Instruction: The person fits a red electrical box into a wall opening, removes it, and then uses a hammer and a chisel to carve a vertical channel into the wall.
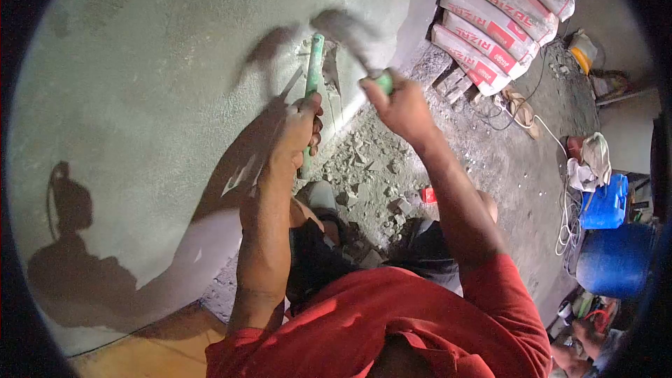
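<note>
My left hand (301,128) is wrapped round a long green rod (314,63), which stands roughly upright in this view, close to the grey wall (175,63). The rod's upper end overlaps a chipped, broken-out patch (332,87) in the wall. My right hand (407,110) grips the green handle of a hammer (381,81). Smeared by motion, the hammer's dark head lies just above and right of the rod's top end. Broken rubble (364,168) covers the floor below both hands.
Stacked cement bags (490,24) stand at the upper right. A small red object (429,195) lies by the rubble. Farther right are a white cable (561,168), a blue jerrycan (605,201) and a blue drum (616,260). Another person's limbs (584,343) show at lower right.
</note>
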Action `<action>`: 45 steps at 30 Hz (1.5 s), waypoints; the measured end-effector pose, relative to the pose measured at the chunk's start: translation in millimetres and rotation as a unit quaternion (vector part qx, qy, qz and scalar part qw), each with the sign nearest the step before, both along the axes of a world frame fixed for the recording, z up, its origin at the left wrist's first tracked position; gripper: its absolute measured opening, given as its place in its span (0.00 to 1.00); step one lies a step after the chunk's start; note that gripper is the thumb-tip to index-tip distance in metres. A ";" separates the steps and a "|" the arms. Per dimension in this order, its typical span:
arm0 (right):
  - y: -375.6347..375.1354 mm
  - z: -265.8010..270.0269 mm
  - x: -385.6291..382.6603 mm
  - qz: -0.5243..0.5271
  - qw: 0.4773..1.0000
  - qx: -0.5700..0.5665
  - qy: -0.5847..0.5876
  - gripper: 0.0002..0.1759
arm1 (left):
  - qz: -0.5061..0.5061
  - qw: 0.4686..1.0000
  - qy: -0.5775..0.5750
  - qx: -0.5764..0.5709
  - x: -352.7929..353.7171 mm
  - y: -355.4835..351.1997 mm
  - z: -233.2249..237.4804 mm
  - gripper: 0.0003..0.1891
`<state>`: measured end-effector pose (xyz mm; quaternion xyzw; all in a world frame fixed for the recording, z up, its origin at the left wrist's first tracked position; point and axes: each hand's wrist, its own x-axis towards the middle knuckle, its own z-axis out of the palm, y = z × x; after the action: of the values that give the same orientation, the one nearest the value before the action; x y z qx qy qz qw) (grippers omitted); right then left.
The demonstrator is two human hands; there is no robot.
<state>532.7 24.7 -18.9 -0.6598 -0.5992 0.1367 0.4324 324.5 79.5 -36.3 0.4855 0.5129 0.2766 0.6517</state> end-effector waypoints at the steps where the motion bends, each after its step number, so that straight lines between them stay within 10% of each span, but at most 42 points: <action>1: -1.3 -11.4 -1.3 -0.002 1.000 -0.001 0.001 0.26 | 0.001 0.999 -0.002 0.032 -0.3 -2.6 -1.4 0.20; 4: 3.2 -8.5 -0.5 -0.022 0.997 -0.073 -0.033 0.25 | 0.012 0.999 0.033 0.013 2.4 -2.4 -0.8 0.20; 6: -24.5 14.8 -5.2 0.003 0.989 -0.028 0.148 0.25 | 0.004 0.996 0.053 0.071 3.0 -2.1 -27.6 0.21; 8: -47.2 52.7 -8.6 0.013 0.985 -0.008 0.174 0.23 | 0.004 0.895 0.267 0.356 12.6 -16.9 -55.8 0.23; 11: -59.6 68.2 1.0 0.034 0.971 0.119 0.203 0.21 | -0.016 0.895 0.265 0.360 18.7 -55.6 -51.1 0.24; 29: -29.1 9.8 -14.1 -0.025 0.990 0.128 0.060 0.21 | 0.067 0.992 0.013 0.107 25.2 -11.4 -35.0 0.22; 32: -2.1 -18.7 -3.3 -0.036 0.995 -0.086 0.027 0.25 | 0.064 0.990 0.032 0.120 28.0 -18.7 -27.0 0.20; 40: -44.0 63.1 -16.5 0.006 0.978 0.195 0.077 0.22 | 0.059 0.996 -0.028 0.069 28.8 -15.3 -27.7 0.22; 43: -15.7 -22.7 -8.2 0.012 0.987 0.155 0.037 0.24 | 0.058 0.990 0.037 0.123 28.6 -12.9 -35.0 0.26; 45: -1.8 -54.4 9.7 -0.073 0.992 -0.082 -0.058 0.26 | 0.056 0.996 0.039 0.062 30.3 -25.8 -34.3 0.27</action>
<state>542.4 22.9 -73.3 -0.7415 -0.5603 0.1151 0.3507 354.8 53.7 -70.6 0.5062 0.5456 0.3249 0.5835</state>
